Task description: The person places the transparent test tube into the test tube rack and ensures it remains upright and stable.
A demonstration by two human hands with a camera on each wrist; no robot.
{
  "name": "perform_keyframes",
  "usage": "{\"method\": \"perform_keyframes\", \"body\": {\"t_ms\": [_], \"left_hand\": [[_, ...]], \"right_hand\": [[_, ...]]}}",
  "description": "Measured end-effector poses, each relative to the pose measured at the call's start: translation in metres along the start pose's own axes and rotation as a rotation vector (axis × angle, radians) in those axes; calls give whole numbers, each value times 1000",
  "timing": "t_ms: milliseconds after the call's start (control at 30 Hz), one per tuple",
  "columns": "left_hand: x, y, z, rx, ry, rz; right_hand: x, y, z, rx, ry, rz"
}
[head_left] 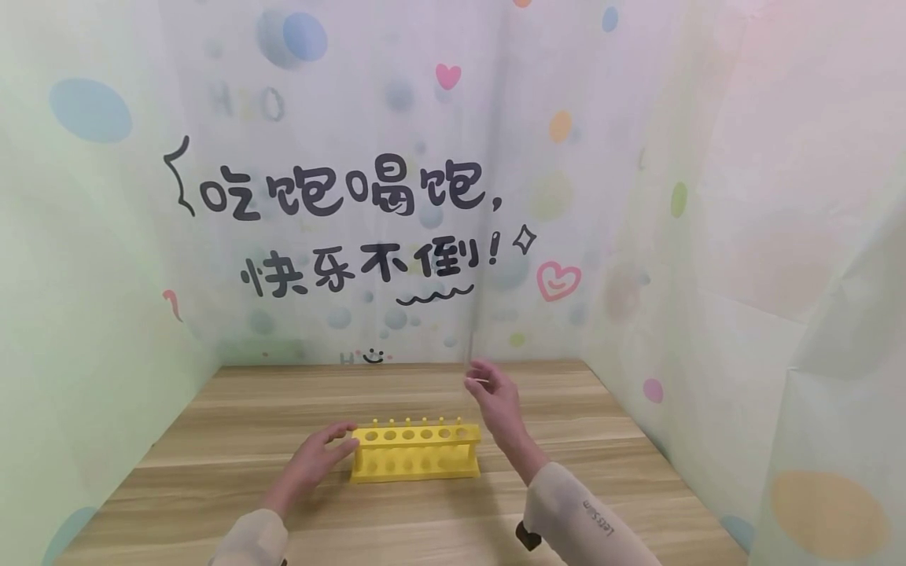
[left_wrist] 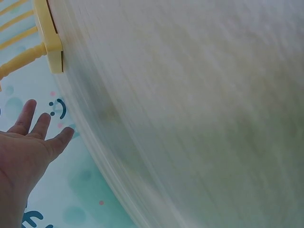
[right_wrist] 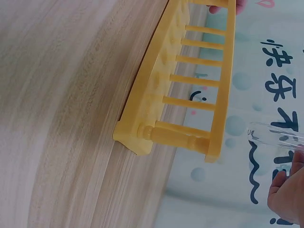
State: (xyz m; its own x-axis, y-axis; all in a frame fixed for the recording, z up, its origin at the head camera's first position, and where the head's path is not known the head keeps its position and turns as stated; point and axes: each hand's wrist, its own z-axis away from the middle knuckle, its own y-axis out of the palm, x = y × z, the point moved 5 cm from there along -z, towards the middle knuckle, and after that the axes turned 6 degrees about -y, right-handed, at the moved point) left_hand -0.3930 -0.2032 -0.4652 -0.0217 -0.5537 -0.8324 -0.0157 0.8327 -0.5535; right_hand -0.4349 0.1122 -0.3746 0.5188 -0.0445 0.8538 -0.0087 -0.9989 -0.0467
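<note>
A yellow test tube rack (head_left: 415, 475) stands on the wooden table, with one row of round holes in its top and several short pegs along the back edge. My left hand (head_left: 322, 458) is at the rack's left end, fingertips right by the top bar; the left wrist view shows the fingers (left_wrist: 40, 122) straight and spread. Above the rack's right end, my right hand (head_left: 499, 401) pinches a clear glass test tube (right_wrist: 273, 134), which shows in the right wrist view and points toward the rack's upper bar. In the head view the tube is barely visible.
The wooden table (head_left: 233, 440) runs back to a printed wall sheet (head_left: 396, 102) with dark lettering. Pale side sheets (head_left: 708, 259) with coloured dots enclose the space left and right.
</note>
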Motion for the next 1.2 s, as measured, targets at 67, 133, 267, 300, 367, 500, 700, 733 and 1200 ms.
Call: {"method": "perform_keyframes", "body": {"t_ms": [67, 133, 267, 300, 367, 500, 700, 733, 1200], "left_hand": [[0, 0, 0, 0, 4, 2], [0, 0, 0, 1, 6, 2], [1, 0, -1, -1, 6, 2], [1, 0, 0, -2, 6, 3], [0, 0, -1, -1, 12, 3], [-2, -1, 0, 0, 22, 5], [-1, -1, 1, 1, 12, 21], [-1, -1, 1, 2, 10, 22], [-5, -1, 4, 6, 17, 14]], "right_hand": [[1, 1, 0, 1, -7, 2], [0, 2, 1, 2, -10, 3], [-1, 3, 2, 11, -18, 19], [-1, 3, 3, 13, -21, 21], [-3, 3, 4, 16, -22, 27], [-8, 2, 5, 22, -18, 35], [-12, 3, 9, 31, -1, 44], [-10, 3, 10, 34, 0, 48], [21, 4, 25, 74, -37, 78]]}}
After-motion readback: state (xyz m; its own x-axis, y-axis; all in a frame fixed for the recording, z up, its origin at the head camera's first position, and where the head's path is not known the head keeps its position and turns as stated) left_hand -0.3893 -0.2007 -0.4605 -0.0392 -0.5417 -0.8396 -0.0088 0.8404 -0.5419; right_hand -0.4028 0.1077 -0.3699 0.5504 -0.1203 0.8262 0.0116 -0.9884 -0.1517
